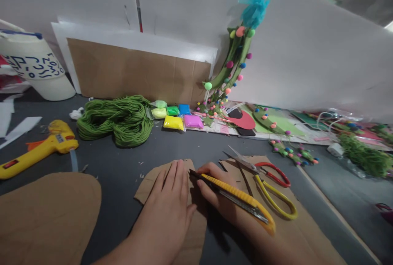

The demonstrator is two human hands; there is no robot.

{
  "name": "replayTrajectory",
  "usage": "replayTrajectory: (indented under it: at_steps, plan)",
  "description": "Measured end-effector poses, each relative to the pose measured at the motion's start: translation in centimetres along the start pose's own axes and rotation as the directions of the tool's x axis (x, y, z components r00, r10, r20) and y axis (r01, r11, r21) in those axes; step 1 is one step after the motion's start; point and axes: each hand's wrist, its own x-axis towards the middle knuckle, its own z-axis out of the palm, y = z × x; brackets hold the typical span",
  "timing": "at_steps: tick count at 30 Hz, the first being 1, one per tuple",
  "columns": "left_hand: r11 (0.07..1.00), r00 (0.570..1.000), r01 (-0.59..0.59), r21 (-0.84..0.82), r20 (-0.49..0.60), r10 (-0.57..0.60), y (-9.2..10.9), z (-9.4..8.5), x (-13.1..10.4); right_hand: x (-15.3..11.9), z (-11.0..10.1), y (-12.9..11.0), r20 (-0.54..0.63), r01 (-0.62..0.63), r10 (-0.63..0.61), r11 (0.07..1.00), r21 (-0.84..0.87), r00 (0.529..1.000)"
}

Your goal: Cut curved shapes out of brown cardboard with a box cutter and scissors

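Observation:
My left hand point(168, 201) lies flat on a piece of brown cardboard point(198, 232), its fingers stretched toward the curved far edge. In my right hand point(216, 191) is a yellow box cutter point(242, 193), gripped near its front. The cutter's dark tip points left and is close to my left fingertips, over the cardboard; whether it touches the surface I cannot tell. Right of that hand, scissors point(254, 167) with one red and one yellow handle rest, blades apart, on another cardboard sheet point(294, 232). A rounded cardboard piece point(52, 211) lies at the left.
A yellow glue gun point(55, 144) lies at the left, beside a bundle of green yarn point(123, 119). Small colored packets point(175, 122) sit behind. A pompom-covered green wreath point(233, 60) leans on the wall. A white bucket point(46, 68) stands back left; green shredded material point(365, 154) lies right.

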Motion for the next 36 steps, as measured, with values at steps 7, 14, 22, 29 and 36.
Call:
replayTrajectory:
  at_steps: [7, 14, 22, 29, 36]
  plan:
    - [0.999, 0.998, 0.036, -0.035, -0.04, -0.038, 0.12, 0.24, 0.05, 0.11, 0.03, 0.74, -0.001, -0.001, 0.001, 0.999, 0.043, 1.0]
    - [0.994, 0.998, 0.06, -0.093, -0.031, -0.063, 0.19, 0.06, 0.18, 0.24, 0.23, 0.71, -0.007, -0.001, 0.001, 1.0, -0.02, 1.0]
    - [0.996, 0.998, 0.061, -0.064, -0.028, -0.063, 0.27, 0.36, -0.07, 0.07, 0.34, 1.01, 0.006, 0.038, -0.038, 0.999, -0.007, 0.999]
    - [1.0, 1.0, 0.018, -0.001, 0.007, -0.018, 0.22, 0.35, -0.28, -0.14, -0.05, 0.53, -0.02, 0.035, -0.036, 0.999, -0.032, 0.999]
    - [1.0, 0.999, -0.001, 0.01, 0.045, 0.0, 0.27, -0.05, 0.07, 0.02, 0.45, 1.01, 0.019, 0.046, -0.045, 0.998, -0.05, 0.999]
